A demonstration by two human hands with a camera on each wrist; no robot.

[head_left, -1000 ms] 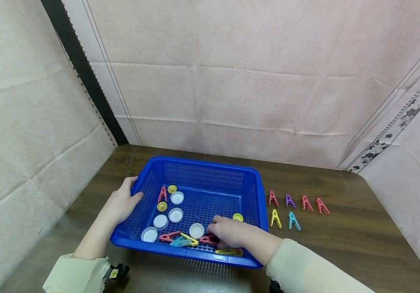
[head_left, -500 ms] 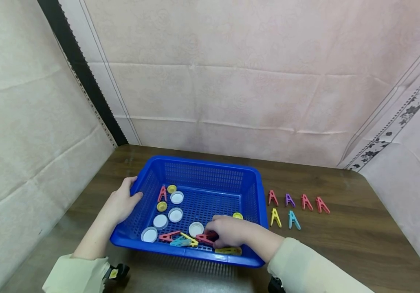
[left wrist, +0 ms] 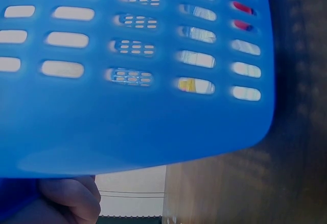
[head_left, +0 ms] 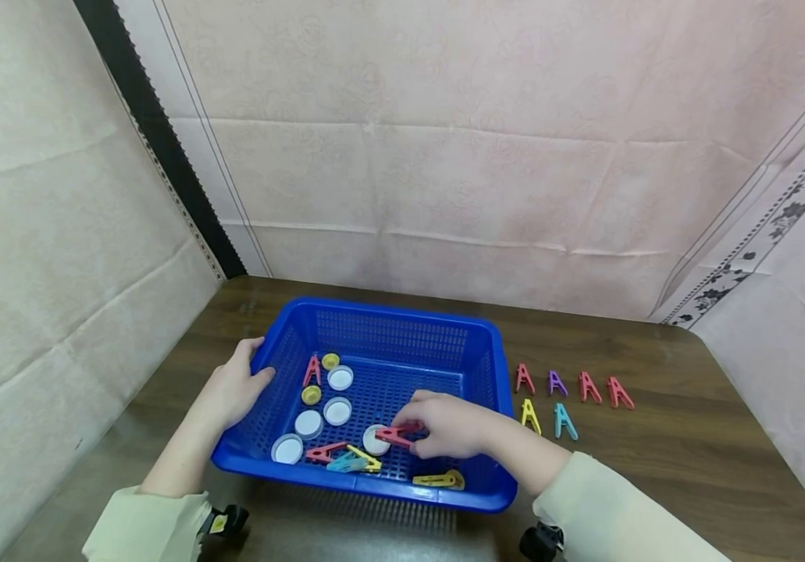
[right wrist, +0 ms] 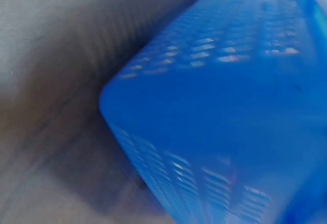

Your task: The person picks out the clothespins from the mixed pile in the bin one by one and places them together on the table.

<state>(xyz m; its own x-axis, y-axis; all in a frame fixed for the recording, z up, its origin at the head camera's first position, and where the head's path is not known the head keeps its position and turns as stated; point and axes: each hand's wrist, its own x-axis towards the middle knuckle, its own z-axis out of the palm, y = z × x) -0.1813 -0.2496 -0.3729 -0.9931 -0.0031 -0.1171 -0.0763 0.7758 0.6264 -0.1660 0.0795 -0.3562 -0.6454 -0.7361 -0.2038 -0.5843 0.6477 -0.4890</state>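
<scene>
My left hand (head_left: 236, 384) grips the left rim of a blue plastic basket (head_left: 353, 485), thumb inside. In the left wrist view, curled fingers (left wrist: 71, 198) show below the basket's slotted wall (left wrist: 143, 132). Over the basket's front right part, my right hand (head_left: 450, 425) pinches a red clothespin (head_left: 392, 436), its far end in front of a white cap (head_left: 373, 442). Below that hand lies a yellow clothespin (head_left: 436, 480). Left of it are another red clothespin (head_left: 325, 452), a blue one (head_left: 347, 463) and a yellow one. The right wrist view is blurred and shows only basket and table.
More white caps (head_left: 308, 425), yellow caps (head_left: 311, 395) and a red clothespin (head_left: 312, 370) lie in the basket's left part. Right of the basket, several clothespins (head_left: 587, 387) stand in two rows on the wooden table (head_left: 697, 437). Cloth (head_left: 430, 187) hangs behind the table.
My right hand has lifted the red clothespin off the basket floor and moved slightly away from the front wall. The left hand keeps its grip on the rim.
</scene>
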